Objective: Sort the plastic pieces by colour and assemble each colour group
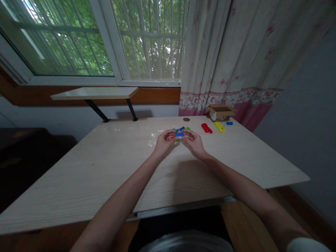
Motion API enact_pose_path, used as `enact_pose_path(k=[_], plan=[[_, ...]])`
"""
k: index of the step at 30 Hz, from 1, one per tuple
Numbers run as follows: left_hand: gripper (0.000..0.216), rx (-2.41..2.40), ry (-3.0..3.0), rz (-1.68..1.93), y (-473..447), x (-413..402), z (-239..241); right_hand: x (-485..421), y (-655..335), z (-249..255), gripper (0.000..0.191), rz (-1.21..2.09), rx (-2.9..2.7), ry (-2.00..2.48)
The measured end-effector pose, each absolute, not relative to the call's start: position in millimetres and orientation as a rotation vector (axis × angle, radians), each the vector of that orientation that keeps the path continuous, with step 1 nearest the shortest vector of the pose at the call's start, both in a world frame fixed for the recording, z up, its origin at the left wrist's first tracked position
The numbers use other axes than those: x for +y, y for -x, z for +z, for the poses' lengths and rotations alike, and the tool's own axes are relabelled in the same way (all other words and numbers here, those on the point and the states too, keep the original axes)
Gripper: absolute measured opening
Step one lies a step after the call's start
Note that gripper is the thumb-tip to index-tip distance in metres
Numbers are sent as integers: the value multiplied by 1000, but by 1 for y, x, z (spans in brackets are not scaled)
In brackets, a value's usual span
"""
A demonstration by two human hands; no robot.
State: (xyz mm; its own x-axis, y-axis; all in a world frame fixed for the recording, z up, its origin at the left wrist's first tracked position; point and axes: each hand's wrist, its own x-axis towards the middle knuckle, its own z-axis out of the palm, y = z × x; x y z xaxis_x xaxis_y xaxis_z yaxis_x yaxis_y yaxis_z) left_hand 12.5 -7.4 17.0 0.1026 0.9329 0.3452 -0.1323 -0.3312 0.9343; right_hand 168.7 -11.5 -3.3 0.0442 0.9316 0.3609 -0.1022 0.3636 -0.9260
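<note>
Pinching a cluster of coloured blocks (179,133) between your fingertips, your left hand (163,142) and right hand (194,142) both gripping it just above the table (105,168), red block (206,128), yellow block (219,126) and cardboard box (221,112) lying beyond your right hand.

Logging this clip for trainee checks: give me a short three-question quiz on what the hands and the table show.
1. True or false: the left hand and the right hand both hold the cluster of coloured pieces.
2. Fill in: between the red piece and the small blue piece lies a ____ piece.
3. The cardboard box stands: A at the table's left edge; B near the curtain; C at the table's near edge.
Key: 1 true; 2 yellow piece; 3 B.
</note>
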Motion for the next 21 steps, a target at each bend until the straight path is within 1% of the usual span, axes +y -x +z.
enact_pose_path(k=[2, 7, 14, 21], plan=[[38, 850, -1404, 1398, -12, -7, 17, -13, -169, -2, 42, 955, -1292, 865], [44, 836, -1422, 1312, -13, -7, 14, -17, -167, 2, 51, 946, -1317, 849], [40, 835, -1465, 1296, -15, -8, 11, -24, -164, 8, 35, 836, -1393, 847], [42, 831, -1485, 1338, -16, -10, 14, -28, -164, 9, 31, 745, -1452, 848]])
